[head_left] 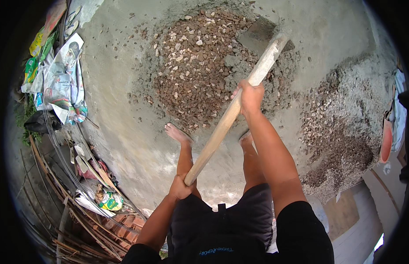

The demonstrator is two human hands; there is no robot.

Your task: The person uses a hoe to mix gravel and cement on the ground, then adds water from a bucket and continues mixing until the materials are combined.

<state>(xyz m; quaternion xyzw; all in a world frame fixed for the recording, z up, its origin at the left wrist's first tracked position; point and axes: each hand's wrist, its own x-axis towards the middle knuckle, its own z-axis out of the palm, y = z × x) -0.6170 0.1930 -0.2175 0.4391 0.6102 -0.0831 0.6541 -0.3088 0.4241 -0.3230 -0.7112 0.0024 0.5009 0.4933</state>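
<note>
The person's hoe (222, 129) cuts a long diagonal across the middle of the frame, its wooden handle running from lower centre, in front of the dark shorts, up to the upper right. Its head points away from the person, and the blade (257, 36) juts leftward off the handle's far end, against the right edge of a brown gravel heap (191, 66) (flecked with pale stones) where wet grey mortar (281, 81) lies. The left grip (181, 188) is wrapped round the butt of the handle; the right grip (251, 97) is closed about its middle, right of frame centre. Two bare feet stand below the heap, and crumpled sacks (63, 83) lie at upper left.
</note>
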